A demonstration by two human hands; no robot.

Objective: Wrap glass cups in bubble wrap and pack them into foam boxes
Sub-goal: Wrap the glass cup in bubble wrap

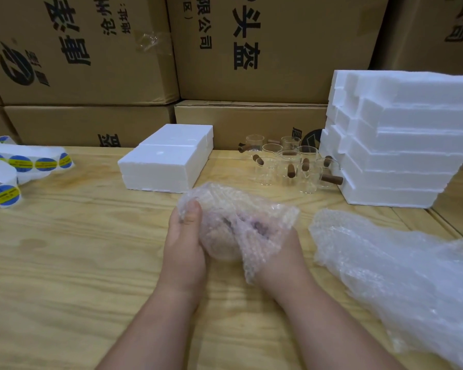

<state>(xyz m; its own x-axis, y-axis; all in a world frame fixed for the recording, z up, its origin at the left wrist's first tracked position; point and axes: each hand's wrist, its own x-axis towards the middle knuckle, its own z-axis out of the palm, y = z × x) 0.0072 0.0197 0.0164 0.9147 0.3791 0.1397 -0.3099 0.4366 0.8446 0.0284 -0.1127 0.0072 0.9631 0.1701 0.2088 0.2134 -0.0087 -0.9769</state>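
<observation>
Cardboard cartons (pixel 275 46): brown, black printed characters, stacked as a wall behind the tabletop.
Tabletop (pixel 72 252): pale plywood, grain visible, carried everything below.
Foam box stack (pixel 401 140): white, several tiers, edges stepped unevenly, stood at the far right.
Loose bubble wrap (pixel 401 268): clear, crumpled sheets, lay at the right, just beside the right forearm.
Single foam box (pixel 169 158): white, closed, rectangular, a seam across its lid, stood at centre back, apart from the stack.
Label rolls (pixel 19 166): white backing strips with round blue-and-yellow stickers, lay at the far left edge.
Glass cups (pixel 292 164): clear, small, with brown wooden side handles, clustered upright between the single foam box and the stack.
Wrapped bundle (pixel 233 228): cloudy bubble wrap gathered round a rounded shape, presumably a cup, its glass hard to make out; held just above the tabletop at centre front, loose corners flaring up and right.
Left hand (pixel 185 241): clasped the bundle's left side, thumb pressed on the wrap's upper edge.
Right hand (pixel 284 252): grasped the bundle from the right, fingers hidden under the wrap.
</observation>
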